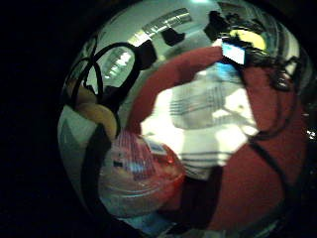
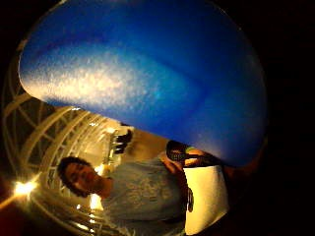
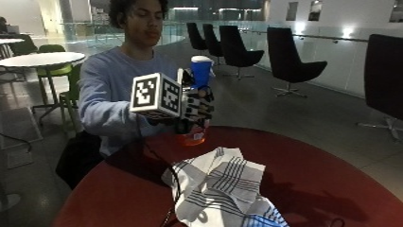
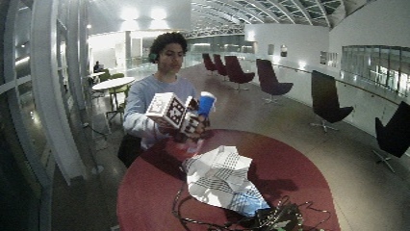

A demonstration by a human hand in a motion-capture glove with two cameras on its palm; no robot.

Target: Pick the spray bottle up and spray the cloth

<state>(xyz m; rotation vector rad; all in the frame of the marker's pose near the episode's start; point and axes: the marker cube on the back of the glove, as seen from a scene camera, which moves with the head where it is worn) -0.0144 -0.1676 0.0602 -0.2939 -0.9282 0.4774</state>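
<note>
Gloved right hand grips the blue-headed, orange-based plastic spray bottle, raised above the round red table.
Risk: nozzle direction is unclear; mist could miss the crumpled white striped cloth lying below.

Person wears a light grey-blue long-sleeve sweatshirt with a faint chest print. Right hand in a black glove; black straps and white plastic show at the palm views' edges.

Blue-headed spray bottle with an orange base, white cloth striped in dark lines, red table, black glove.
</note>
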